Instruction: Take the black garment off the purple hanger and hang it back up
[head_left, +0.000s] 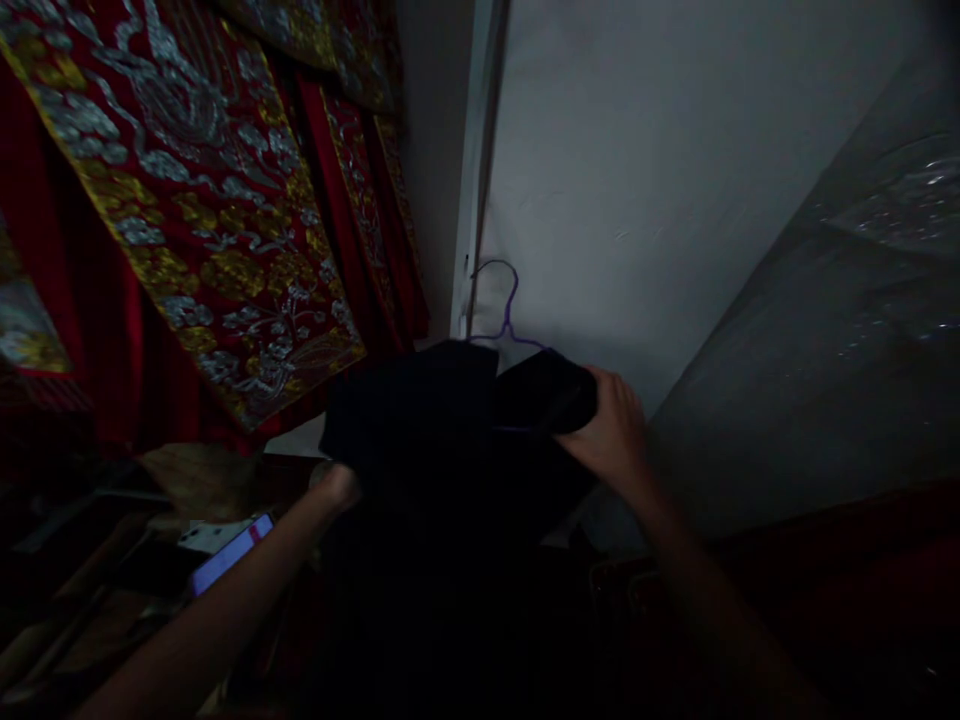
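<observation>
A dark garment, perhaps a shirt, hangs on a thin purple hanger in front of a pale wall. The hanger's hook points up, and part of its bar shows in the garment's neck opening. On the right, my right hand is closed on the garment's shoulder edge, thumb below and fingers over the top. Lower on the left, my left hand is at the garment's side; its fingers are hidden by the cloth. The garment's lower part fades into darkness.
Red cloths with gold and silver embroidery hang at the upper left. A lit phone lies below them among dim clutter. A pale wall with a vertical white strip stands ahead. Shiny clear plastic covers the right side.
</observation>
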